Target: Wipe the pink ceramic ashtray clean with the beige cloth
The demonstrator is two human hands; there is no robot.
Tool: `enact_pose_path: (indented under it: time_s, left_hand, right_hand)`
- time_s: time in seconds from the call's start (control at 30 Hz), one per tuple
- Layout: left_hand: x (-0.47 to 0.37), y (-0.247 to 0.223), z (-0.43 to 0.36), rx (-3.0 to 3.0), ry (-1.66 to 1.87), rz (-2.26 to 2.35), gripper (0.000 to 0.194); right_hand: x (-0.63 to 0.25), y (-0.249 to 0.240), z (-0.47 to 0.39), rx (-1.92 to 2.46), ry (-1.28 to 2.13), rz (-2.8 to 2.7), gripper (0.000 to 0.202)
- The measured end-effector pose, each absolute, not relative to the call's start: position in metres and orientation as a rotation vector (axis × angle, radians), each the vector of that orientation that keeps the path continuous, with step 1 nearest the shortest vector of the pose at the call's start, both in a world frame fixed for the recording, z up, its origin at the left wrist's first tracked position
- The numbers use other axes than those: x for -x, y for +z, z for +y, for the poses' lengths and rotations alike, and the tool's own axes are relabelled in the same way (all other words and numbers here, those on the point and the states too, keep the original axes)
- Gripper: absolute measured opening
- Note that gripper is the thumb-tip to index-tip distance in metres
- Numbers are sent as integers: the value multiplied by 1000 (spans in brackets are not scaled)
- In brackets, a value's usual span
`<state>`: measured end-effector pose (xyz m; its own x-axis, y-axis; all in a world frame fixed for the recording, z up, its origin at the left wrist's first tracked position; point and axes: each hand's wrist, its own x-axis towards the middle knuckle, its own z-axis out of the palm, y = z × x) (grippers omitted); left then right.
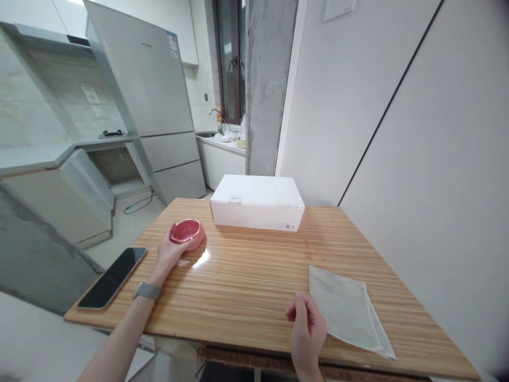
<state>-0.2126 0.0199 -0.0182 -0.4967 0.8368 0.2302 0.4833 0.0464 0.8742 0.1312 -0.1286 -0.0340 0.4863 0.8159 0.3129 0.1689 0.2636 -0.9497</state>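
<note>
Pink glossy bowl (pixel 191 230) gripped by left hand (pixel 170 251), left of frame centre, thumb and fingers closed on its wall. Right hand (pixel 307 322) held lower right of centre, fingers curled inward, just beside folded grey cloth (pixel 347 310). White rectangular box (pixel 257 204) set at centre, flat black phone (pixel 113 278) laid at lower left, on brown striped wood-grain table (pixel 246 276).

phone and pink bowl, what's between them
In the head view, the left hand lies between the phone and the pink bowl, touching the bowl; a bare strip of tabletop separates hand and phone.
</note>
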Motion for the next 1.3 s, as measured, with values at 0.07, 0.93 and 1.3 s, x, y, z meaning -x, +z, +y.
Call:
enact_pose_path:
  time_s: [0.07,0.93,1.3]
  left_hand:
    - [212,-18,19,-1348,1416,1971,107]
    - [-85,2,-109,-1993,857,1387,21]
    - [-21,-4,-101,-1518,1081,1428,21]
  right_hand:
    - [-134,-33,-132,1286,504,-1039,43]
    - [-282,-34,-160,2277,97,-1264,62]
    - [-257,-34,-159,2096,566,-1089,53]
